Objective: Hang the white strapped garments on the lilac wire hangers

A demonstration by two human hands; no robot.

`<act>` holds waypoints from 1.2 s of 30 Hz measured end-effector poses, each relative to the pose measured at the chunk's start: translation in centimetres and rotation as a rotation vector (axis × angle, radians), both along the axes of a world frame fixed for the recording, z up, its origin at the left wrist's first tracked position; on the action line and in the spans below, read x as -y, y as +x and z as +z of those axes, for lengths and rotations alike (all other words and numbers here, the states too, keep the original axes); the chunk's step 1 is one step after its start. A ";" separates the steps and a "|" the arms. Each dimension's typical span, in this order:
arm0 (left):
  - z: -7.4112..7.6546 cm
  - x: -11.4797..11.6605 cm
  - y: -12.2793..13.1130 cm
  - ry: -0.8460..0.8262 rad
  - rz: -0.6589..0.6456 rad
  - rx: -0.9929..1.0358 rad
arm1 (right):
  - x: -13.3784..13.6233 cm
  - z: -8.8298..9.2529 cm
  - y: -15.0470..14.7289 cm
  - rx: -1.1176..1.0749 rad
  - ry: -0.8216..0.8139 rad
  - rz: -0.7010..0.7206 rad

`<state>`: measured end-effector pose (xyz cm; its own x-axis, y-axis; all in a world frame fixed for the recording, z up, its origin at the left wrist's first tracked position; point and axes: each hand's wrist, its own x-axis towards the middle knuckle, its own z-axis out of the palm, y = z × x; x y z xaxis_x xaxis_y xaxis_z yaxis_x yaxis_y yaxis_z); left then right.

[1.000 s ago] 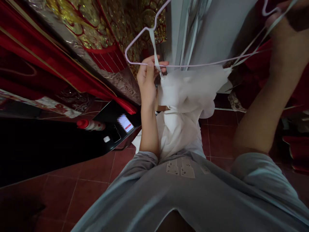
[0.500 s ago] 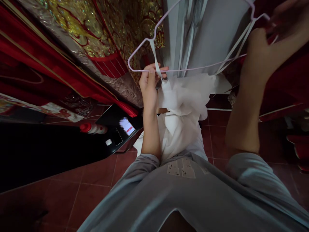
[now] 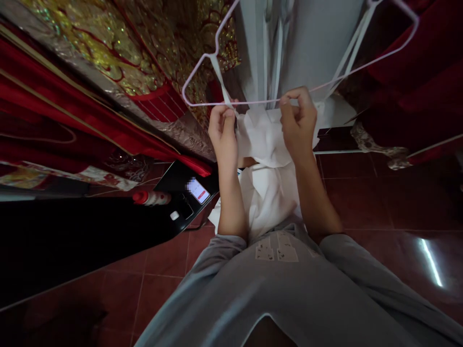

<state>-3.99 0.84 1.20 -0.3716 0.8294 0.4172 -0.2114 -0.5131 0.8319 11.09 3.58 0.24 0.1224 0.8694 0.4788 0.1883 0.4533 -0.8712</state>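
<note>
A white garment (image 3: pixel 265 159) hangs by thin straps from a pale pink wire hanger (image 3: pixel 202 102) held up before me. My left hand (image 3: pixel 221 130) pinches the garment's top edge by the left strap, just under the hanger's bottom bar. My right hand (image 3: pixel 298 120) grips the hanger's bottom bar and the white fabric near the middle. The cloth falls down between my forearms onto my grey shirt.
Red and gold embroidered costumes (image 3: pixel 119 62) hang at the left, dark red fabric (image 3: pixel 415 96) at the right. A black table (image 3: pixel 90 231) at the left carries a lit phone (image 3: pixel 200 190), a red-capped bottle (image 3: pixel 152 197) and a small white object (image 3: pixel 174 215). The floor is red tile (image 3: pixel 379 193).
My right hand has come down from the hanger's upper right end to the middle of its bottom bar. The hanger's right side has swung up. My left hand has stayed in place.
</note>
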 end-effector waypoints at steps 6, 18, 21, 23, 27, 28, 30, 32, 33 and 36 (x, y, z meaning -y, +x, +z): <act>1.2 1.9 -1.1 -0.117 -0.029 -0.258 | 0.1 -0.3 0.9 -0.006 -0.031 0.003; 9.3 -0.1 -3.3 -0.234 -0.325 0.241 | -0.2 -0.2 1.3 0.027 -0.037 0.059; 8.7 -0.5 -4.8 -0.219 -0.237 0.340 | 0.1 -0.1 1.4 0.054 -0.048 0.054; 6.9 -0.3 -5.5 -0.137 -0.087 0.395 | 0.5 0.1 1.6 0.067 -0.050 0.046; 3.7 0.3 -5.1 -0.214 0.081 0.408 | 0.9 0.2 1.7 0.111 -0.086 0.042; 3.4 0.3 -4.4 -0.278 0.056 0.391 | 0.9 0.1 1.5 0.125 -0.088 0.033; 3.1 0.1 -2.6 -0.342 -0.048 0.331 | 1.0 0.1 0.9 0.136 -0.076 0.015; 2.9 -0.2 -0.6 -0.298 -0.139 0.263 | 1.2 0.2 0.3 0.116 -0.055 0.016; 2.8 -0.4 0.3 -0.266 -0.152 0.239 | 1.3 0.3 0.1 0.105 -0.049 0.026; 2.4 -0.6 1.8 -0.257 -0.111 0.208 | 1.5 0.9 0.6 0.092 -0.034 0.050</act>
<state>-2.19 1.39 3.63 -0.3286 0.9376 0.1140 -0.4324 -0.2567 0.8644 11.67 2.09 1.16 0.0353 0.8891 0.4563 0.2458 0.4349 -0.8663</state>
